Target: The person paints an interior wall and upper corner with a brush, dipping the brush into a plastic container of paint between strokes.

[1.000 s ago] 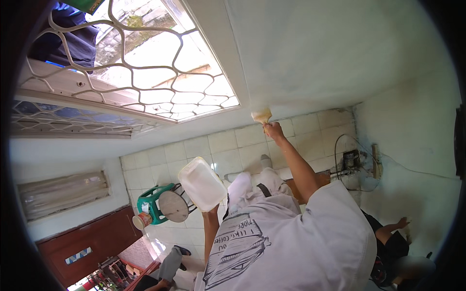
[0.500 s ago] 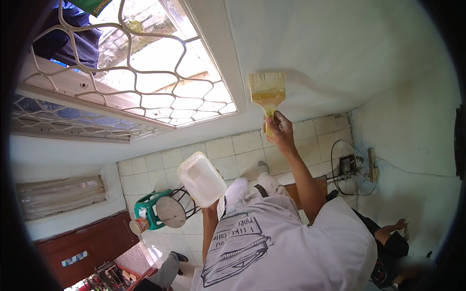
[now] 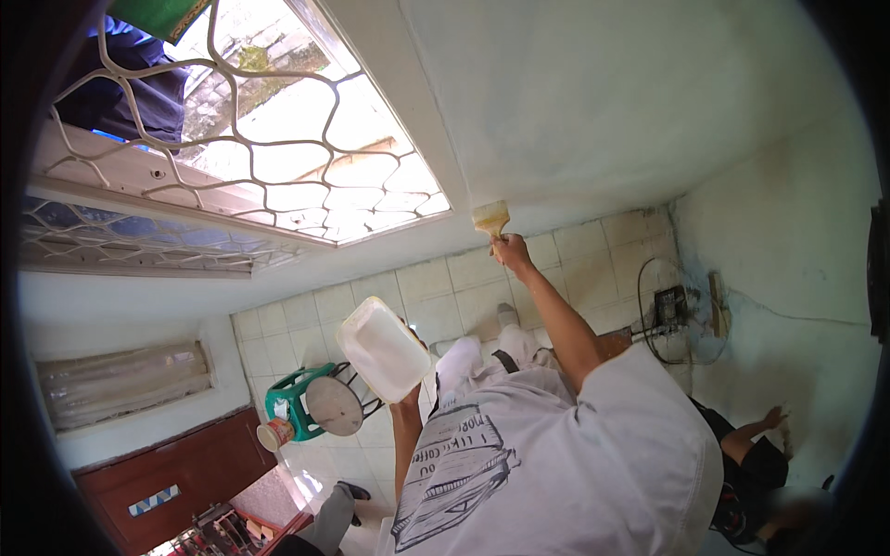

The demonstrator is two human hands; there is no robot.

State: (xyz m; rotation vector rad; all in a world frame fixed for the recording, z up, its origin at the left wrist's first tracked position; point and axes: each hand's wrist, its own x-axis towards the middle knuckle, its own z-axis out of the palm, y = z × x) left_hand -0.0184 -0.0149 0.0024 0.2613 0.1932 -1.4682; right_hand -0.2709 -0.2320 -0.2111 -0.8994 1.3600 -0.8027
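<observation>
1. Head view: the right hand [image 3: 511, 252] is closed around the handle of the paintbrush [image 3: 491, 219], bristles up, at the wall [image 3: 593, 120] beside the window frame [image 3: 394, 107]; whether they touch it is hard to tell.
2. The brush looks light, its handle stiff, its bristles soft and bending; the handle is the place to grip, though wet paint could make it slippery.
3. The left hand [image 3: 409, 397] grasps the white tub [image 3: 385, 352] at its near end, most fingers hidden, above the tiled floor [image 3: 422, 283].
4. The tub seems thin, light plastic, likely to flex; 1 palm beneath should steady it.
</observation>
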